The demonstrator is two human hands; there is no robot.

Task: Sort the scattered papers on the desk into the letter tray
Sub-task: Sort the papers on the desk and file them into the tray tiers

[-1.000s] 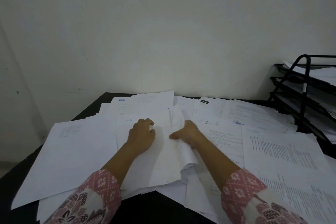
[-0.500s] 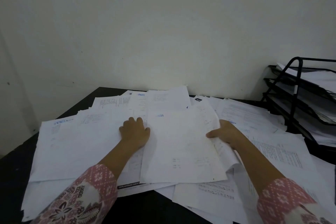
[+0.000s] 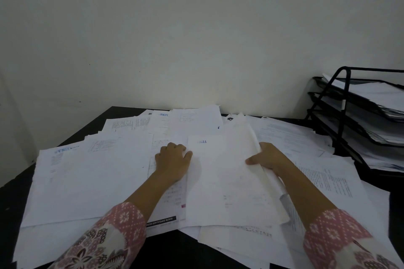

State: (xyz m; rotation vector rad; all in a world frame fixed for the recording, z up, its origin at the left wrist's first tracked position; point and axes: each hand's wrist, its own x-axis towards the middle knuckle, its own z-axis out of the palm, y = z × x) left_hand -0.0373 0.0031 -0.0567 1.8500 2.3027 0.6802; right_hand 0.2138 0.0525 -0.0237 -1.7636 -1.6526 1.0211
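Papers point(image 3: 91, 183) lie strewn in overlapping layers across nearly all of the dark surface point(image 3: 11, 201), most of them printed, some turned at odd angles, a few hanging past the near edge. One sheet far to the left carries a blue heading point(image 3: 65, 150), and a black printed band point(image 3: 162, 220) shows along the near edge of another in the middle of the heap.

From where I stand, the person's left hand point(image 3: 173, 160) rests on the pile just left of centre. Its fingers are curled under, the knuckles are up, and the thumb lies against the left edge of the top sheet beside it. Whether those curled fingers have caught a page beneath them I cannot tell.

The right hand point(image 3: 272, 158) has hold of a sheaf point(image 3: 227, 183) in the middle of the pile. The thumb lies on top near its right edge and the fingers are tucked beneath, so that edge curls up off the sheets under it while the rest of the sheaf lies flat. Both forearms reach in from the near side in pink patterned sleeves point(image 3: 336, 233).

At the far right, close to the pale wall point(image 3: 196, 39), stands the letter tray point(image 3: 341, 113), a black wire rack of three tiers. Stacked sheets point(image 3: 384, 96) already sit in its tiers. It stands well apart from both hands, with loose pages spread right up to its foot.
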